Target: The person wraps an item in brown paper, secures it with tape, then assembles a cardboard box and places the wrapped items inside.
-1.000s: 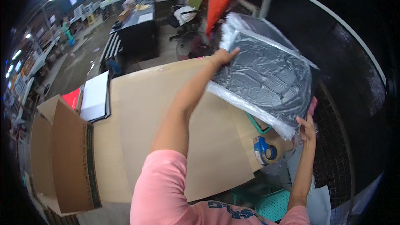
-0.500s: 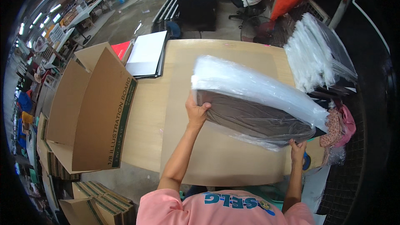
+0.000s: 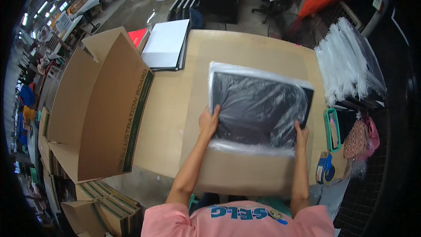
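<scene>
A stack of black boards in clear plastic wrap (image 3: 258, 109) is between my hands, flat side up over the middle of the table. My left hand (image 3: 209, 120) grips its left edge, thumb on top. At the right edge my right hand (image 3: 301, 134) holds on, its thumb also on the plastic. The fingers under the stack are hidden. Beneath lies a brown sheet (image 3: 193, 105) on the pale wooden table (image 3: 164, 118).
An open cardboard box (image 3: 109, 109) stands at the left, beside white and black boards (image 3: 166, 44). To the right are plastic-wrapped packs (image 3: 344, 63), a green basket (image 3: 332, 129), a blue tape dispenser (image 3: 324, 169) and a patterned pouch (image 3: 356, 138). Folded cartons (image 3: 107, 213) sit lower left.
The wrapped stack has tipped from a slant to lying flatter, its black face now turned upward. My right hand has moved up and slightly left along its edge. The head view has shifted a little.
</scene>
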The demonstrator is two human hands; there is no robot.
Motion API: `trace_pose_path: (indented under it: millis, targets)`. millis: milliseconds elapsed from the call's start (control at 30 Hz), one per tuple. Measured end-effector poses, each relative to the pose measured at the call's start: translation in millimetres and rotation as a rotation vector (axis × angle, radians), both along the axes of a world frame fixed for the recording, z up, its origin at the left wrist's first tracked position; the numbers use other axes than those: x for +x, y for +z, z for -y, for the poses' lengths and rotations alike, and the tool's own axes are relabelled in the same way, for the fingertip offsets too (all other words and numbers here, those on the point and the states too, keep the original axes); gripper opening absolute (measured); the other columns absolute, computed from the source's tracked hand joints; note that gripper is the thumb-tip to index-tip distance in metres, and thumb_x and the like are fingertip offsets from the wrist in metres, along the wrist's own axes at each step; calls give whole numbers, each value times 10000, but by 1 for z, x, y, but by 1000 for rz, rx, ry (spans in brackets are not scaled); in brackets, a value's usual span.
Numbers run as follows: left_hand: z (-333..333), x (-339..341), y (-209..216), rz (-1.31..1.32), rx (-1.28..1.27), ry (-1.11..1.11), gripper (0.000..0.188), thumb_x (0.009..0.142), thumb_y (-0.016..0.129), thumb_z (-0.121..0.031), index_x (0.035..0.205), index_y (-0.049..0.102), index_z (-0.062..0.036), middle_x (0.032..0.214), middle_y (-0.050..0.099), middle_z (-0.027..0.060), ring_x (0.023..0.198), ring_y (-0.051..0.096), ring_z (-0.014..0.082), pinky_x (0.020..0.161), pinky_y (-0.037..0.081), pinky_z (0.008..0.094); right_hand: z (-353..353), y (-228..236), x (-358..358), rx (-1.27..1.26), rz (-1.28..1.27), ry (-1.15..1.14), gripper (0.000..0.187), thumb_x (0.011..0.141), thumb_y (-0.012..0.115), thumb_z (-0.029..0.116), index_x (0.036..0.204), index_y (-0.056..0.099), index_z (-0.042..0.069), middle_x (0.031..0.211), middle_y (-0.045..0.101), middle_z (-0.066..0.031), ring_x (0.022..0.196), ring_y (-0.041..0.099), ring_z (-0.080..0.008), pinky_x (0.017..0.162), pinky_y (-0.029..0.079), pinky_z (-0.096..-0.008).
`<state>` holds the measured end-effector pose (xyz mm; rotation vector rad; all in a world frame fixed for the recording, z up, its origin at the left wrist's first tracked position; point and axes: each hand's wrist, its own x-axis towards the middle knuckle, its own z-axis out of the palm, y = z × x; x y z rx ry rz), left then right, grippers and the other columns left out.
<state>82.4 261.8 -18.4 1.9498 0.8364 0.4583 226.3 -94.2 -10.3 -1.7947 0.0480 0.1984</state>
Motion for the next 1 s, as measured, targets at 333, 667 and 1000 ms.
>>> trace_pose_path:
  millis: [333, 667, 1000]
  targets:
    - [-30, 27, -17, -437, -50, -43, 717, 917, 361, -591, 1041, 618, 67, 1000, 617, 329, 989, 589, 475, 877, 451, 505, -13, -65, 7, -167, -224, -240, 815, 814, 664, 501, 1300, 447, -116, 1317, 491, -255, 1219, 475, -321, 1011, 367, -392]
    - [-26, 49, -5, -317, -52, -20, 503, 938, 404, -389, 1070, 535, 79, 1081, 577, 326, 1028, 558, 470, 898, 426, 524, -2, -47, 38, -295, -176, -184, 717, 871, 565, 538, 1259, 515, -63, 1261, 546, -230, 1161, 526, -345, 969, 401, -415]
    - [-14, -38, -41, -179, 112, 44, 462, 953, 454, -338, 1288, 502, -23, 1289, 456, 253, 1199, 438, 413, 1009, 369, 469, 24, -27, -14, -490, 16, -59, 599, 813, 612, 555, 956, 701, -20, 867, 692, -196, 857, 662, -338, 808, 490, -403]
